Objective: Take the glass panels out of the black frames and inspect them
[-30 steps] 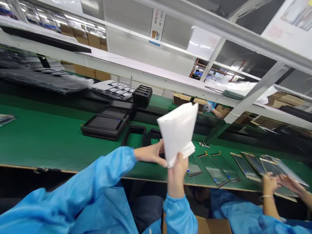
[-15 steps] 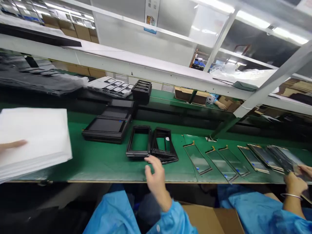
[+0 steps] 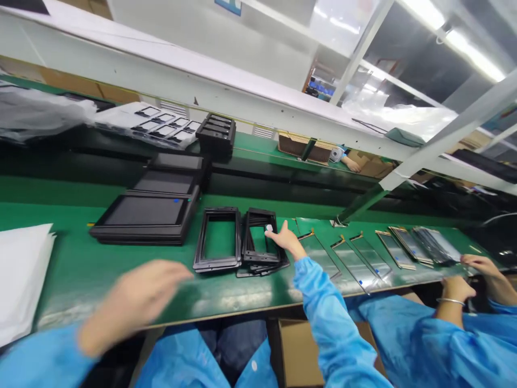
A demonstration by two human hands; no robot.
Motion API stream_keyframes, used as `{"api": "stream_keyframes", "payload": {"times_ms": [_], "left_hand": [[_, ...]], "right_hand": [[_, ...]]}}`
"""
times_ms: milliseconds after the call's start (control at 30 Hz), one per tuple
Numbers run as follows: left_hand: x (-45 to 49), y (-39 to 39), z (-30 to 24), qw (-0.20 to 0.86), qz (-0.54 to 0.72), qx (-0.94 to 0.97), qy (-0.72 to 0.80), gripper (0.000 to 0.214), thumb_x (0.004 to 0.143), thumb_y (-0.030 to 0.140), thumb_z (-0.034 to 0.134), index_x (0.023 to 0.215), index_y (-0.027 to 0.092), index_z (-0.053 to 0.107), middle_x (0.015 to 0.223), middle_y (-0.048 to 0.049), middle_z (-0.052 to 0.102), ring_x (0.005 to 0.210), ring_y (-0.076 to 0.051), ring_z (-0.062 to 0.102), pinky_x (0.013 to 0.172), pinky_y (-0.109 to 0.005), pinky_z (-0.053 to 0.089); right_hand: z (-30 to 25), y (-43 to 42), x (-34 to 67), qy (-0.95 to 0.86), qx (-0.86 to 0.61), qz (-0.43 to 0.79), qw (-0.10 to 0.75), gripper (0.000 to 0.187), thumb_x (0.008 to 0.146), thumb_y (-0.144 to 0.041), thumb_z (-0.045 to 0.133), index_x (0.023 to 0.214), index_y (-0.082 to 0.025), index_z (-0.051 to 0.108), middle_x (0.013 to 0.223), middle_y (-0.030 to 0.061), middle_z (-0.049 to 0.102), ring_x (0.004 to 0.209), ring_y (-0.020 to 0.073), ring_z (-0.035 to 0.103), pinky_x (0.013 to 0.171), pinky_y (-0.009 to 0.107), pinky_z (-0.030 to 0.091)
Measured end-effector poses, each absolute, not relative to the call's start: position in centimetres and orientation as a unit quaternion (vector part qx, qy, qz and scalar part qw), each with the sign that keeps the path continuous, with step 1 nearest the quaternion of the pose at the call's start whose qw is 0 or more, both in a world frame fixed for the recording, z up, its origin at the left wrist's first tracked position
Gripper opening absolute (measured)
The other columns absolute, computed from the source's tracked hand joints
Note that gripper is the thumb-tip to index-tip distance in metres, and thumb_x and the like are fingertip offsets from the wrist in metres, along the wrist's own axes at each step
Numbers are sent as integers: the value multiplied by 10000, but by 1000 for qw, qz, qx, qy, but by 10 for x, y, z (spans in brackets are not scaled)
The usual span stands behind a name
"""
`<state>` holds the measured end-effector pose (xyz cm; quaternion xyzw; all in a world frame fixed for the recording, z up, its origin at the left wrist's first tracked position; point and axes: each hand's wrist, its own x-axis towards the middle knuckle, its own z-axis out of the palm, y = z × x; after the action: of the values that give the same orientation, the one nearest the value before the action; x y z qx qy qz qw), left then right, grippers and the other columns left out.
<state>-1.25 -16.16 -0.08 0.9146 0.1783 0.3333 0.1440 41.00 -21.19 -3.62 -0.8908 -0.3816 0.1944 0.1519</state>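
Observation:
My right hand [image 3: 284,238] reaches over the green bench [image 3: 121,269] and rests on the right-hand stack of black plastic frames [image 3: 260,245], fingers curled at the top frame's edge. A second black frame [image 3: 218,238] lies just left of that stack. My left hand [image 3: 133,299] hovers low over the bench front, blurred by motion, fingers loosely spread and holding nothing. The stack of white sheets [image 3: 20,275] lies on the bench at the far left, apart from both hands.
Black screen trays [image 3: 145,215] are stacked behind the frames. Several glass panels [image 3: 355,258] lie in a row to the right, where another person's hands [image 3: 464,280] work. A raised shelf [image 3: 202,86] and a slanted post [image 3: 363,202] cross above.
The white sheets have been set down at the left and released. My left hand swung back toward the middle. My right hand moved forward from the bench edge onto the frame stack.

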Motion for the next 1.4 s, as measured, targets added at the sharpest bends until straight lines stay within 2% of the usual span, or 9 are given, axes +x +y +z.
{"api": "stream_keyframes", "payload": {"times_ms": [100, 167, 267, 400, 600, 767, 1100, 1267, 1400], "left_hand": [[50, -223, -65, 144, 220, 962, 72, 602, 931, 123, 606, 1499, 321, 624, 1445, -39, 727, 1258, -251, 727, 1070, -334, 601], [86, -252, -100, 152, 146, 971, 109, 762, 886, 173, 711, 1613, 234, 491, 1684, -149, 471, 1521, -365, 490, 1202, -490, 497], [110, -265, -130, 170, 89, 969, 153, 847, 899, 238, 760, 1661, 171, 397, 1766, -211, 233, 1631, -390, 239, 1294, -571, 336], [109, -256, -135, 177, 99, 967, 153, 838, 927, 306, 755, 1667, 171, 385, 1779, -202, 174, 1645, -377, 185, 1318, -566, 286], [113, -257, -125, 198, 71, 964, 165, 842, 888, 227, 757, 1656, 167, 418, 1773, -183, 212, 1636, -373, 231, 1309, -560, 320], [117, -260, -128, 217, 75, 954, 192, 852, 877, 152, 711, 1669, 189, 400, 1777, -150, 220, 1630, -366, 262, 1310, -557, 321], [111, -260, -132, 262, 72, 940, 208, 971, 875, 278, 790, 1716, 254, 305, 1732, -144, 358, 1557, -406, 417, 1267, -552, 405], [106, -254, -141, 247, 63, 948, 193, 913, 877, 319, 777, 1694, 274, 372, 1654, -142, 502, 1472, -432, 532, 1202, -564, 491], [99, -260, -151, 229, 101, 952, 179, 973, 827, 242, 722, 1711, 319, 322, 1635, -117, 535, 1442, -426, 571, 1137, -558, 562]], "right_hand": [[-42, -188, 406, -360, -908, 200, 80, 404, 1028, -386, 711, 1375, -193, 636, 1394, 111, 655, 1177, 281, 691, 989, 510, 601], [-45, -183, 406, -348, -915, 198, 52, 401, 1026, -377, 715, 1369, -186, 639, 1384, 114, 657, 1166, 279, 694, 975, 499, 608], [-46, -186, 411, -348, -915, 204, 33, 394, 1023, -377, 720, 1354, -176, 648, 1374, 123, 661, 1157, 275, 697, 969, 483, 610], [-34, -200, 426, -399, -888, 225, 38, 381, 1025, -378, 718, 1341, -176, 654, 1347, 113, 674, 1124, 265, 707, 942, 465, 622], [29, -221, 463, -578, -795, 183, 30, 277, 1046, -354, 685, 1252, -168, 672, 1151, 63, 726, 920, 198, 729, 806, 375, 635], [66, -205, 469, -761, -642, 96, -9, 174, 1039, -153, 540, 1130, -199, 681, 858, 28, 724, 756, 177, 682, 705, 271, 514], [-1, -120, 391, -980, -165, 87, -70, 216, 1017, -96, 613, 918, -268, 699, 849, 15, 749, 742, 173, 649, 770, 295, 519], [6, -111, 374, -986, -156, 50, -16, 236, 1047, -113, 573, 1021, -269, 749, 941, 19, 785, 943, 183, 709, 982, 329, 555], [35, -155, 401, -948, -313, -3, 62, 406, 1087, -120, 434, 1412, -243, 644, 1380, 96, 712, 1392, 242, 578, 1202, 493, 464]]}}
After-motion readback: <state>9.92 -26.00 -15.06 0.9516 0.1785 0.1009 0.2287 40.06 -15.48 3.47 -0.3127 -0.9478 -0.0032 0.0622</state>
